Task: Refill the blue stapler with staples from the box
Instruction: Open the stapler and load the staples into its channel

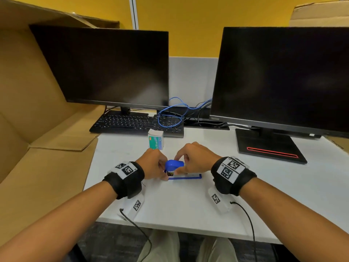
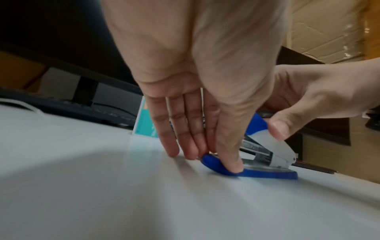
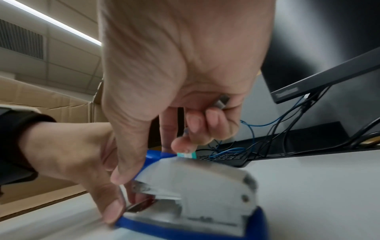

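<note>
The blue stapler [image 1: 176, 167] sits on the white desk [image 1: 170, 201] between both hands, its blue-and-white top tilted up from the flat base. My left hand [image 1: 160, 168] pinches the rear of the base; in the left wrist view the thumb [image 2: 232, 165] presses the blue base [image 2: 267, 176]. My right hand [image 1: 182, 163] pinches the stapler's top [image 3: 195, 177] between thumb and forefinger. A small grey metal strip [image 3: 223, 101] is tucked under its curled outer fingers. The teal and white staple box [image 1: 156, 140] stands upright just behind the hands, its flap open.
A black keyboard [image 1: 132, 122] and tangled blue cables [image 1: 173, 112] lie behind the box. Two dark monitors [image 1: 105, 69] [image 1: 283, 78] stand at the back, with a flat black stand base [image 1: 268, 146] to the right. Cardboard [image 1: 37, 129] covers the left side.
</note>
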